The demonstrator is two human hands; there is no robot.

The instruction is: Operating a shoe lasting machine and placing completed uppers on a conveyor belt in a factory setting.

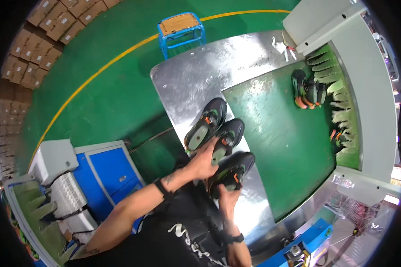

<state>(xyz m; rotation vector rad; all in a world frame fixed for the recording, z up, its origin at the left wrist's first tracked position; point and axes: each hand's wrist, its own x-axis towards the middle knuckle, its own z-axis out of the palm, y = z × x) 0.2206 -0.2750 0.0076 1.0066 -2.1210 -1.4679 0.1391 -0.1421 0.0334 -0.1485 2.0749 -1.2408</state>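
The left hand (203,163) is gripping the middle shoe (231,132) at its near end; the right hand (229,198) is closing around the near end of the right shoe (240,167). Both shoes are sitting over the metal table (200,75), with the left shoe (207,122) lying just beside the middle one. More shoes (300,84) are standing on the green belt (276,133) near the flap curtain (341,95). A stool (180,25) is standing beyond the table.

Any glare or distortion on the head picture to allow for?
Head view: strong white glare on the metal table; fisheye appears to bow the yellow floor line; corners fall to black; the left hand and its shoe look reasonably sharp.
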